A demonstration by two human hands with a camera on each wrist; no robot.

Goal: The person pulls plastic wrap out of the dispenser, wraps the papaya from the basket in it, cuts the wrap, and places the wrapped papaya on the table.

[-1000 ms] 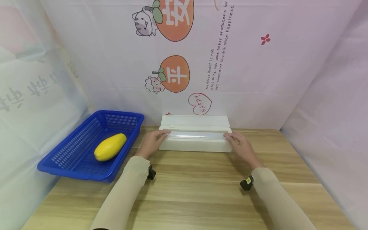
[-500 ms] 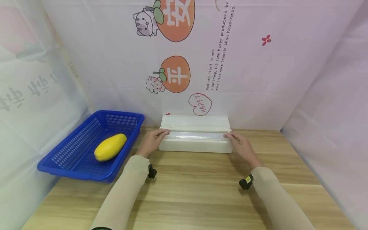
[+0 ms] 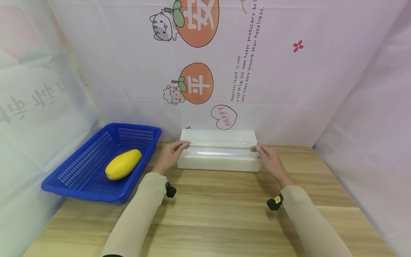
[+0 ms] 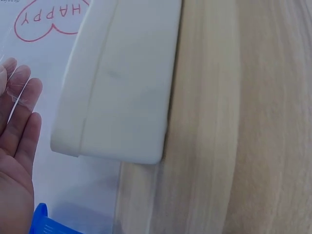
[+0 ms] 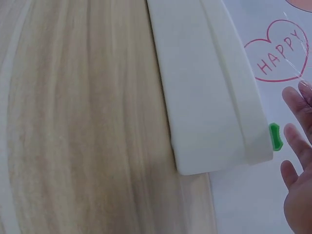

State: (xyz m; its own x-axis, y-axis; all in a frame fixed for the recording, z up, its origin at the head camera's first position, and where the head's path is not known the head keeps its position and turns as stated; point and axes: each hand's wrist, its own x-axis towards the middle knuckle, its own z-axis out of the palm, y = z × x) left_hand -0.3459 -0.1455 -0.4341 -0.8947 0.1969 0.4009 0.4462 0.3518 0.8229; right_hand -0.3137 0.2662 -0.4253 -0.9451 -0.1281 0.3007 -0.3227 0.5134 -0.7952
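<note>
The white box (image 3: 218, 164) lies lengthwise on the wooden table (image 3: 221, 214), its lid (image 3: 218, 135) raised at its rear. Near its left end, the left hand (image 3: 169, 154) pinches clear film (image 3: 221, 145), its thumb mostly cut off in the left wrist view. Near its right end, the right hand (image 3: 270, 161) pinches the film too; in the right wrist view its thumb is out of sight, so the contact shows only from the head. The film's edges are hard to trace above the box, and its front wall hides the depth inside. A green piece (image 5: 276, 137), partly hidden, shows at the box's right end. Left of the box, a blue basket (image 3: 83, 195) holds a yellow fruit (image 3: 123, 164).
</note>
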